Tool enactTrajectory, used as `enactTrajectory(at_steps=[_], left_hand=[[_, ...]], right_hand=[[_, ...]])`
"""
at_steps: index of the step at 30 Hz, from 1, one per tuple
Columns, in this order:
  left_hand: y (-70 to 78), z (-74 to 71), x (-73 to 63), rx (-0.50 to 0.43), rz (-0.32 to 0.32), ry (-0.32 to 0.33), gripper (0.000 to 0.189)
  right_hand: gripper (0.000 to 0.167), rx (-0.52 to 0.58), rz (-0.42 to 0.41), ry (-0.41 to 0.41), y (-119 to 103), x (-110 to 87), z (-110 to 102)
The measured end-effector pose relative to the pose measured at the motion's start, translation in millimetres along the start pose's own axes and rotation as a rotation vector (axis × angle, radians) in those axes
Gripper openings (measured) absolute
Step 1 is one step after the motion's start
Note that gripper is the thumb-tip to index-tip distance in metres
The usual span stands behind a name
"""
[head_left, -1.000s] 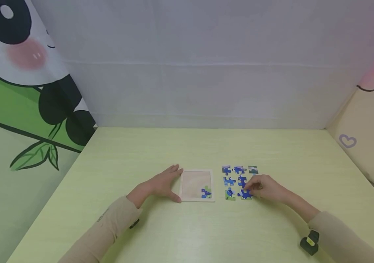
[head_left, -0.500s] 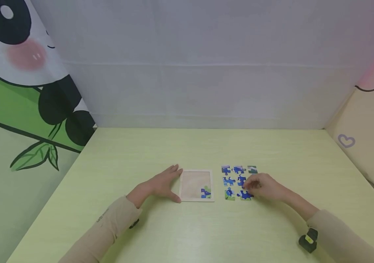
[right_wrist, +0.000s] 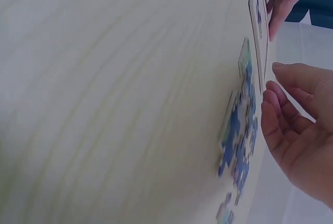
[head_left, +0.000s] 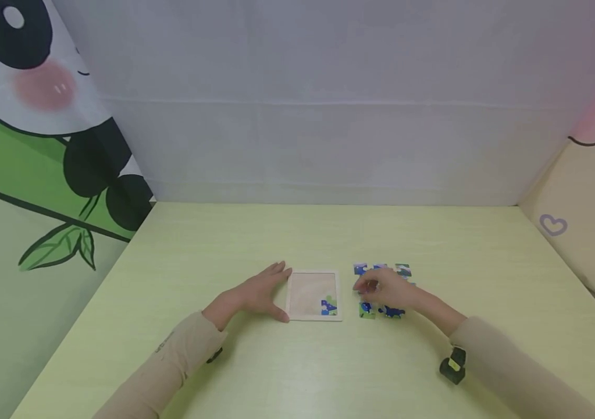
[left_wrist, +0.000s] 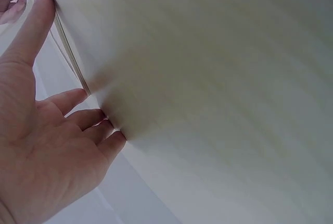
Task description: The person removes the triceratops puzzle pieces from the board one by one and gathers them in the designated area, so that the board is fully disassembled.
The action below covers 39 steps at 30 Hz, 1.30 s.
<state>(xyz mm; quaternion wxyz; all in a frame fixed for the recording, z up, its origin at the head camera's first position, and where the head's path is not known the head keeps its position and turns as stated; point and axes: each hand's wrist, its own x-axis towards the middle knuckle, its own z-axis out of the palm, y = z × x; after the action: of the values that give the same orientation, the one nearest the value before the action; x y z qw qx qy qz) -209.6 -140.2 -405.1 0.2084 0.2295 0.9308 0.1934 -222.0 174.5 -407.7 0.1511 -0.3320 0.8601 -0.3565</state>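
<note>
A square wooden puzzle tray (head_left: 339,291) lies on the table, with one blue-and-green jigsaw piece (head_left: 329,306) in its near right corner. My left hand (head_left: 260,293) rests along the tray's left side, thumb and fingers spread against the edge. Loose jigsaw pieces (right_wrist: 237,130) lie in rows to the right of the tray. Over them hovers my right hand (head_left: 392,289), its fingers loosely bent and its fingertips close above the left column. Nothing shows between its fingers in the right wrist view. The hand hides the middle pieces; a blue-and-green piece (head_left: 367,311) shows below it.
The pale wooden table (head_left: 255,233) extends on all sides of the tray and pieces. A white sheet (head_left: 297,145) stands behind it. Painted panels border the left and right sides. A dark wrist camera (head_left: 453,365) hangs under the right sleeve.
My right hand has moved left, from the middle and right columns of pieces to over the left column. The left hand and the tray have stayed in place.
</note>
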Motion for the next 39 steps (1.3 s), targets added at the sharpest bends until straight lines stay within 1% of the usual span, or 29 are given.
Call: enactTrajectory(at_steps=[4, 8, 13, 15, 21, 25, 31, 36, 39], left_hand=[[-0.2, 0.2, 0.9, 0.000, 0.009, 0.003, 0.102], [-0.4, 1.1, 2.0, 0.004, 0.008, -0.001, 0.103], [-0.9, 2.3, 2.8, 0.022, -0.005, -0.005, 0.103], [-1.3, 2.8, 3.3, 0.028, -0.009, -0.007, 0.103], [-2.2, 3.0, 3.9, 0.025, -0.011, -0.010, 0.103], [-2.7, 2.6, 3.6, 0.027, -0.008, -0.010, 0.103], [-3.5, 2.4, 1.4, 0.021, 0.000, -0.003, 0.103], [-2.4, 1.0, 0.2, 0.016, 0.004, -0.002, 0.102], [-2.1, 0.7, 0.0, 0.015, 0.001, -0.005, 0.102]], right_hand=[[0.019, 0.012, -0.029, -0.005, -6.4, 12.0, 14.1], [0.022, 0.044, -0.021, -0.018, -14.7, 20.1, 23.2], [0.027, 0.066, 0.065, -0.049, -26.6, 26.8, 28.9], [0.027, 0.046, 0.094, -0.053, -29.0, 29.8, 31.2], [0.024, 0.006, 0.130, -0.057, -30.2, 37.2, 35.9], [0.023, 0.003, 0.147, -0.056, -32.7, 39.7, 36.5], [0.025, 0.020, 0.146, -0.046, -36.1, 40.4, 38.1], [0.026, 0.077, 0.141, -0.047, -38.4, 38.8, 38.1], [0.024, 0.102, 0.139, -0.053, -39.9, 37.9, 36.9]])
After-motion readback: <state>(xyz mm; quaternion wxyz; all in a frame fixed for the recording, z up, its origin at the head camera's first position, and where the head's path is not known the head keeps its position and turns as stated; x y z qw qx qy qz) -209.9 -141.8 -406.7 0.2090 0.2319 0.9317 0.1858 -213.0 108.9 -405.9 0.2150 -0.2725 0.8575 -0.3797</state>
